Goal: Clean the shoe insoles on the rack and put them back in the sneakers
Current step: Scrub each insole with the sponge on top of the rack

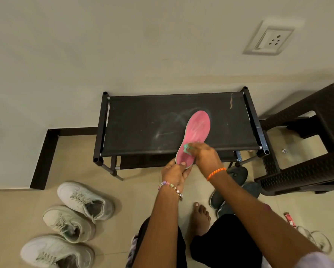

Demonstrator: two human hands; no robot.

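A pink insole (196, 132) lies slanted on the top shelf of the black shoe rack (143, 122), its heel end sticking out over the front rail. My left hand (175, 174) pinches that heel end, thumb on top. My right hand (205, 155) grips a small green cloth or sponge (186, 148) and presses it on the insole's middle. Three white sneakers (85, 200) stand on the floor at the lower left.
A dark wicker-pattern stool (317, 142) stands right of the rack. Dark shoes (237, 175) lie on the floor under my right arm. My bare foot (200, 217) is in front of the rack. A red wrapper (290, 219) and clear sandals (315, 240) lie at the lower right.
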